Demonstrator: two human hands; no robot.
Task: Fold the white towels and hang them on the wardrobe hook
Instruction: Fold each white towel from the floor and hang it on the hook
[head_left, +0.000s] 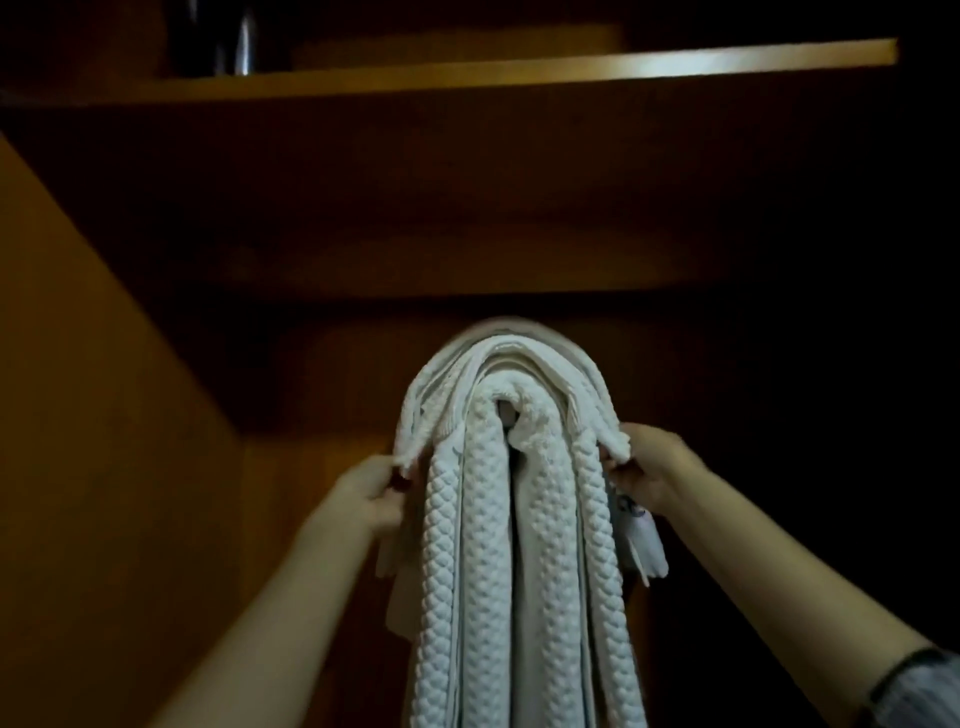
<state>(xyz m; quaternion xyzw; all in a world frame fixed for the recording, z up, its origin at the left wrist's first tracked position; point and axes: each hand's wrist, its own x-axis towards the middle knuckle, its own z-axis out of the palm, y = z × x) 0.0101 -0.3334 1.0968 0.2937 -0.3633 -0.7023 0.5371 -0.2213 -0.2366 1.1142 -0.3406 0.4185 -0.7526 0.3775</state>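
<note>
White, thick woven-textured towels (514, 499) hang draped over something hidden at centre frame; I can't see the hook. My left hand (371, 496) and right hand (647, 470) pinch the top layer's outer edges. Soft, bulky, likely heavy; I'd grip near the fold.
</note>
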